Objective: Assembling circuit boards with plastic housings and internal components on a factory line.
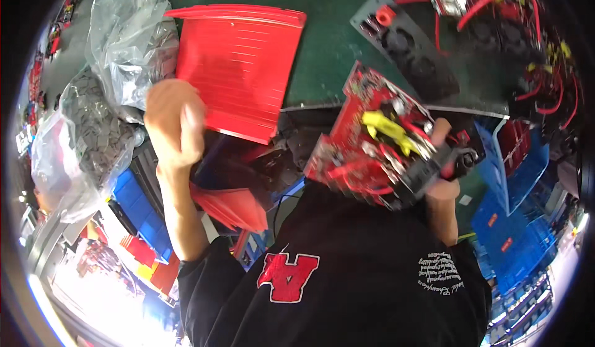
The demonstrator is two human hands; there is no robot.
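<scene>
My right hand (442, 189) grips a red circuit board assembly (356, 136) by its black end panel (421, 173), tilted in front of my body. Red wires and a yellow-wrapped part (389, 130) sit on that board. At the left, my left hand (173, 120) is closed and smeared by motion, at the lower left corner of a red ribbed metal cover (238, 68). What its fingers hold, if anything, is hidden. The cover lies on the green bench mat (331, 43), its near edge reaching past the bench edge.
A black panel with fan openings (406, 49) lies on the mat. More wired boards (496, 6) stand at the far right. Plastic bags of grey parts (99, 124) fill the left side. Below are another red cover (232, 207) and blue bins (514, 241).
</scene>
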